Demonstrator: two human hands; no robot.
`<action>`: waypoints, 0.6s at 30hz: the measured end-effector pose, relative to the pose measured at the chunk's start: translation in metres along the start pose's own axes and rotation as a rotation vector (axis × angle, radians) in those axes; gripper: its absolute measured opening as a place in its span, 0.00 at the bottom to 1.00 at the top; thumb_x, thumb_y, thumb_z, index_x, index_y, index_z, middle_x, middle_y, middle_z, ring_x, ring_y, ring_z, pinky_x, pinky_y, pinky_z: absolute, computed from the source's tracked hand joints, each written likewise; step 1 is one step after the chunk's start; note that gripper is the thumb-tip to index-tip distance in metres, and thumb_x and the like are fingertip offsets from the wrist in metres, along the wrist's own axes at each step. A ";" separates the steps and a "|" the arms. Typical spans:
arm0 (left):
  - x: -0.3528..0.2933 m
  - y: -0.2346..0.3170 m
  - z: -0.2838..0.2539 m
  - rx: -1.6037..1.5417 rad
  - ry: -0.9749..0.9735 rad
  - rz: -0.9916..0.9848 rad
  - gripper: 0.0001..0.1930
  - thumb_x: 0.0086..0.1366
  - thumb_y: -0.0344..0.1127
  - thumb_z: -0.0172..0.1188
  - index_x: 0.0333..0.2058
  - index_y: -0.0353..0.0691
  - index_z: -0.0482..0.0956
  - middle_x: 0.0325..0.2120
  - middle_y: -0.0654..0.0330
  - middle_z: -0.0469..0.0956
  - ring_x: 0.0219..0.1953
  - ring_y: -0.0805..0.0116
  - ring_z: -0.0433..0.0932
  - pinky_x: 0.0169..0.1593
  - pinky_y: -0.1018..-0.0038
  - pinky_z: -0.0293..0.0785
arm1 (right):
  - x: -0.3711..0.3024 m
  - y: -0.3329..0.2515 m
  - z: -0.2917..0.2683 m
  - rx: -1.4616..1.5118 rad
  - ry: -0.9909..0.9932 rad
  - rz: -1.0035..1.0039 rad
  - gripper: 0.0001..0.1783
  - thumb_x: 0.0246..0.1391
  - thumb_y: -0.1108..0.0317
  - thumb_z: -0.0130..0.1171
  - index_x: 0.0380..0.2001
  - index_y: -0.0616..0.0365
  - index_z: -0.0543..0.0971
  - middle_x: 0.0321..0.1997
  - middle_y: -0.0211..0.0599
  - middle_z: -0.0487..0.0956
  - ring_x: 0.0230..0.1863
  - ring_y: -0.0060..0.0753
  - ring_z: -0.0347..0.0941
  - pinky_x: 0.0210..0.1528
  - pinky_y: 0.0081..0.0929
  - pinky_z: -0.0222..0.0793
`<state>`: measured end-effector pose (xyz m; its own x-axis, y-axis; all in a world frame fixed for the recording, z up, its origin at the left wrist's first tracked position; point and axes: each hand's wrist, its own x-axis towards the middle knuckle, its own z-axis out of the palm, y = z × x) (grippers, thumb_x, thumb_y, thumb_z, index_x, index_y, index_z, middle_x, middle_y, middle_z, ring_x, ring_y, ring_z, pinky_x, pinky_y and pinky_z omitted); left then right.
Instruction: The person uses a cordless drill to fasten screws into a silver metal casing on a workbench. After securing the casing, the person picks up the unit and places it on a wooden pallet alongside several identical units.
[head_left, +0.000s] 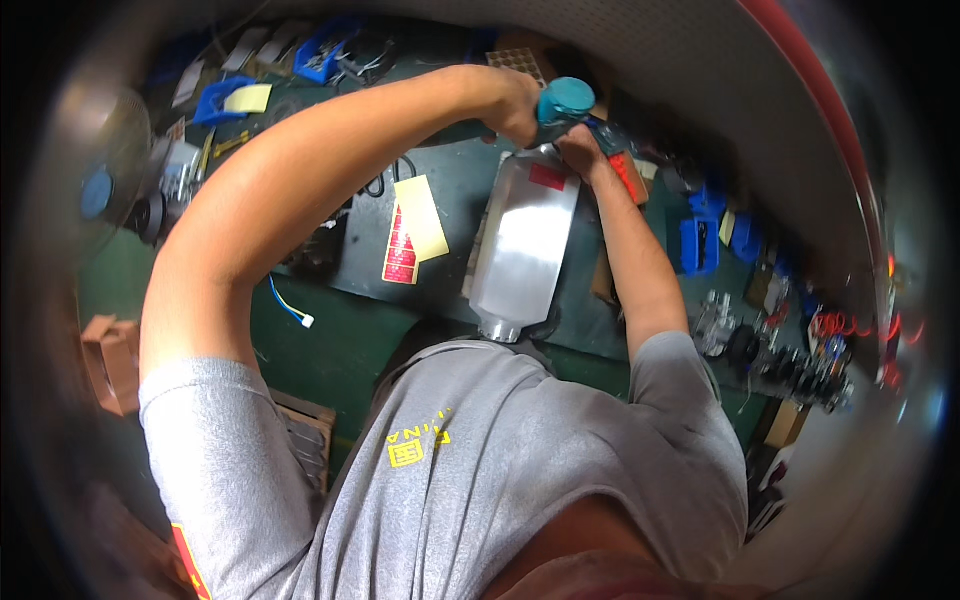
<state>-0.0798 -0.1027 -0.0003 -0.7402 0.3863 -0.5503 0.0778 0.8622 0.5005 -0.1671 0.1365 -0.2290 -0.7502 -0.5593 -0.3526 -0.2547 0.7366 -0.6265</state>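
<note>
While both arms reach forward over the bench in the head view, the left hand has its fingers wrapped on a teal tool, whose round end points up just to the right of the knuckles. The right hand is bent in beside the far end of a silver metal can; its fingertips are hidden, so I cannot tell whether they are closed on anything. The can lies below both sets of fingers, stretching from them toward the person's body, with a red label near its far end. Left of the can and nearer the body than the left fingers, a pale yellow sheet overlaps a red sticker strip. Just to the right of the right fingers is an orange-red thing, too blurred to identify. Farther right and nearer the body stands a blue bin. Well left of the left fingers, a yellow slip sits in another blue bin.
</note>
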 end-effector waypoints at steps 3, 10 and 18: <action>0.003 -0.005 0.000 0.041 -0.019 0.024 0.13 0.57 0.34 0.67 0.38 0.34 0.82 0.28 0.51 0.82 0.25 0.65 0.81 0.32 0.68 0.77 | -0.039 -0.011 0.001 0.416 0.379 0.045 0.18 0.58 0.73 0.51 0.49 0.65 0.82 0.51 0.43 0.84 0.52 0.34 0.79 0.57 0.27 0.71; -0.001 -0.002 0.004 -0.072 0.043 0.061 0.15 0.58 0.35 0.68 0.42 0.35 0.79 0.28 0.57 0.79 0.26 0.68 0.78 0.31 0.68 0.76 | -0.113 0.026 0.023 0.969 0.606 0.202 0.15 0.63 0.76 0.50 0.50 0.67 0.80 0.47 0.43 0.84 0.49 0.33 0.81 0.54 0.26 0.74; -0.003 0.009 0.013 -0.111 0.064 -0.011 0.15 0.57 0.30 0.67 0.44 0.35 0.79 0.28 0.59 0.80 0.29 0.69 0.79 0.34 0.70 0.78 | -0.156 0.057 0.082 1.256 0.670 0.251 0.13 0.59 0.78 0.52 0.44 0.69 0.82 0.40 0.42 0.85 0.41 0.28 0.82 0.48 0.24 0.77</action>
<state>-0.0680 -0.0918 -0.0022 -0.7818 0.3520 -0.5147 -0.0026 0.8236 0.5672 -0.0142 0.2343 -0.2669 -0.9232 0.0715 -0.3775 0.3538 -0.2249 -0.9079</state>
